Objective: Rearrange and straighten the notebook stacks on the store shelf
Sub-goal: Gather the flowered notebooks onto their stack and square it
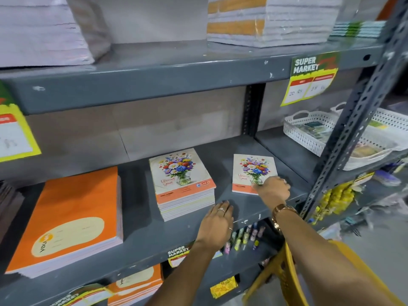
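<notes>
Pressing on the lone floral notebook (251, 171) at the shelf's (242, 151) right, the right hand (272, 189) seems to be positioning it, its fingers hidden, while the left hand (217, 225) rests flat and released beside the floral stack (183, 184), likely its next destination.

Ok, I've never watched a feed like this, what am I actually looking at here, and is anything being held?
There is no machine: one camera on a person's head looks down at their two bare hands at a grey store shelf. On it lie a big orange notebook stack, a flower-cover notebook stack, and a thin flower-cover pile to its right. The right hand rests on that thin pile's near corner; whether it grips it I cannot tell. The left hand lies flat and open on the bare shelf, holding nothing. A white basket sits farther right.
</notes>
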Demonstrator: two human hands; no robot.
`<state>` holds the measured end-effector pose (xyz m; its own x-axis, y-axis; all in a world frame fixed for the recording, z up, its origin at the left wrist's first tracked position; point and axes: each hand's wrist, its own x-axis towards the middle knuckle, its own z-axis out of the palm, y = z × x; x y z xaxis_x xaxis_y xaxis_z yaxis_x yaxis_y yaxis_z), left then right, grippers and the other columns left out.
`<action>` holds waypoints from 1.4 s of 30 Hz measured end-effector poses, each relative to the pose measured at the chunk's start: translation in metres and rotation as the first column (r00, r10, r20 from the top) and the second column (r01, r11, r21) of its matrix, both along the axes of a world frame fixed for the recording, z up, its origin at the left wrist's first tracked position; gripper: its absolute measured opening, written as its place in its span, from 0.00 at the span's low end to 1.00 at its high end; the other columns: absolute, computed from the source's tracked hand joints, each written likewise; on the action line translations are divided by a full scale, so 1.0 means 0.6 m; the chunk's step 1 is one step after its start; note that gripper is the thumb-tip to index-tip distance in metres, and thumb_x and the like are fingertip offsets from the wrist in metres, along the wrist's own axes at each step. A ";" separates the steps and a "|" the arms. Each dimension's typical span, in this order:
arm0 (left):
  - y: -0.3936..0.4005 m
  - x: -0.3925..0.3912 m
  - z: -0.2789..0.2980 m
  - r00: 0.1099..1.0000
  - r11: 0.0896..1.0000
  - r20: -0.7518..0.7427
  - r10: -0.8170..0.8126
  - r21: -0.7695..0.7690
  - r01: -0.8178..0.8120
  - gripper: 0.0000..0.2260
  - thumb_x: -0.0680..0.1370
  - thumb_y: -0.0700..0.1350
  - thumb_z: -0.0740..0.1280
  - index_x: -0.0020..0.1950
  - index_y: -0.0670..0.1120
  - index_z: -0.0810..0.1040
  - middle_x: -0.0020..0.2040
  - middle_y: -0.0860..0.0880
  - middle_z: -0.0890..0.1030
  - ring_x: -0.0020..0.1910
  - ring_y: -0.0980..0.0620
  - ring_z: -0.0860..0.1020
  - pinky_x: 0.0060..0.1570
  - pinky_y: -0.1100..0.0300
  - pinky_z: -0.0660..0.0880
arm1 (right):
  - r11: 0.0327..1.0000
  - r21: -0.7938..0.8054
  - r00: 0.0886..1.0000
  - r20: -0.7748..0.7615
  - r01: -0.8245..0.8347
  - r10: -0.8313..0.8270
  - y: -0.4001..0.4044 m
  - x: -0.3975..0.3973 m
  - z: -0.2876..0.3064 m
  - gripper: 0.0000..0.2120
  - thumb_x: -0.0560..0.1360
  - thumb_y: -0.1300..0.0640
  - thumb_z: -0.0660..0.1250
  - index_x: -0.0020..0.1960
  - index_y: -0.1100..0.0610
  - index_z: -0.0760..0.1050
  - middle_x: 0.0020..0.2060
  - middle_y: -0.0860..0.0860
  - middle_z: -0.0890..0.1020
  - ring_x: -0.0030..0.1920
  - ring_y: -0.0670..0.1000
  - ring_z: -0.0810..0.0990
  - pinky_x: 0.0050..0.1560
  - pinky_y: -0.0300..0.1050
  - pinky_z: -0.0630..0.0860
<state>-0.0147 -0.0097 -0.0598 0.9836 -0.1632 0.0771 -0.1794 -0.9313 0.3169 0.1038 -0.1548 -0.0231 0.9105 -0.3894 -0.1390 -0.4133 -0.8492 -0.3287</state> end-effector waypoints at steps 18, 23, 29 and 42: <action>0.005 0.012 -0.013 0.998 0.996 -0.060 -0.006 0.086 0.012 0.35 0.77 0.61 0.32 0.76 0.43 0.57 0.78 0.47 0.57 0.77 0.50 0.54 0.77 0.57 0.48 | 0.899 0.428 0.938 0.262 0.099 -0.228 0.001 0.021 0.056 0.17 0.76 0.61 0.63 0.62 0.68 0.66 0.60 0.66 0.76 0.61 0.66 0.76 0.59 0.58 0.74; 0.029 -0.009 -0.010 0.996 0.995 -0.086 0.029 0.094 -0.021 0.30 0.80 0.58 0.37 0.76 0.44 0.56 0.78 0.47 0.55 0.78 0.50 0.53 0.77 0.57 0.47 | 0.920 0.390 0.864 0.477 -0.044 -0.161 0.035 -0.003 0.111 0.14 0.77 0.61 0.61 0.62 0.64 0.68 0.58 0.64 0.78 0.59 0.65 0.77 0.56 0.56 0.73; 0.073 -0.049 -0.002 0.988 0.988 -0.142 0.057 0.151 -0.036 0.23 0.84 0.51 0.48 0.77 0.43 0.53 0.79 0.47 0.53 0.78 0.50 0.51 0.77 0.57 0.47 | 0.791 0.606 0.790 0.526 -0.087 -0.316 0.081 -0.038 0.170 0.14 0.76 0.60 0.62 0.61 0.59 0.74 0.58 0.60 0.81 0.59 0.63 0.77 0.56 0.51 0.73; 0.186 -0.157 0.012 0.965 0.977 -0.190 0.182 0.150 -0.155 0.23 0.84 0.52 0.48 0.77 0.47 0.50 0.79 0.50 0.50 0.78 0.50 0.49 0.77 0.56 0.45 | 0.622 0.781 0.967 0.202 -0.065 -0.153 0.227 -0.103 0.130 0.11 0.74 0.61 0.64 0.51 0.67 0.79 0.49 0.63 0.83 0.45 0.60 0.77 0.41 0.43 0.66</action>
<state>-0.1089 0.1018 -0.0524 0.9905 0.0108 -0.1370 0.0386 -0.9786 0.2022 0.0423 -0.0185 0.0546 0.9402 -0.2740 -0.2024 -0.2643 -0.2122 -0.9408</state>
